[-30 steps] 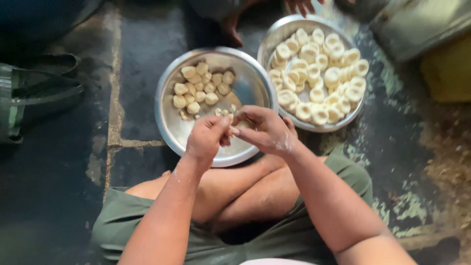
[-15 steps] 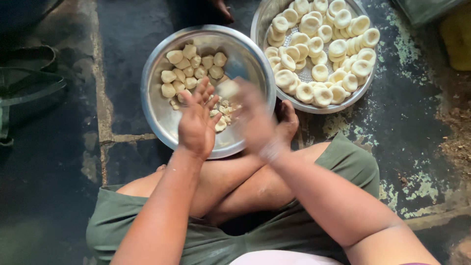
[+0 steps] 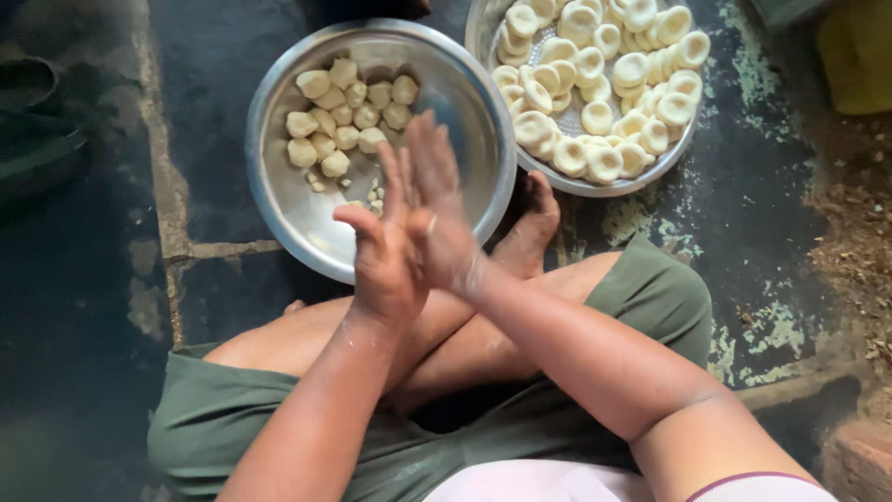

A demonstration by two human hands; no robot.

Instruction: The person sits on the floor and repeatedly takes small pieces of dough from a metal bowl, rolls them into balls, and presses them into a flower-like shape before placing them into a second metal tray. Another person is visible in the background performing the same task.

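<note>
Floor: dark worn stone floor (image 3: 223, 139), person sitting cross-legged.
Hands: left hand (image 3: 386, 256) and right hand (image 3: 441, 209) pressed palm to palm above the steel bowl (image 3: 279, 200), seemingly rolling dough; nothing visible between them.
Bowl: raw dough lumps (image 3: 344, 116) heaped far side.
Tray: shaped dough cups (image 3: 599, 70) on round tray (image 3: 483, 37), kept separate.

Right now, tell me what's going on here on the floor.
A person sits cross-legged on the floor, left hand and right hand pressed palm to palm over a steel bowl. Whether anything lies between the palms cannot be seen. The bowl holds a small heap of pale dough lumps and some crumbs. Beside it, a round steel tray is filled with flattened, dented dough pieces. A bare foot rests against the tray's edge.
</note>
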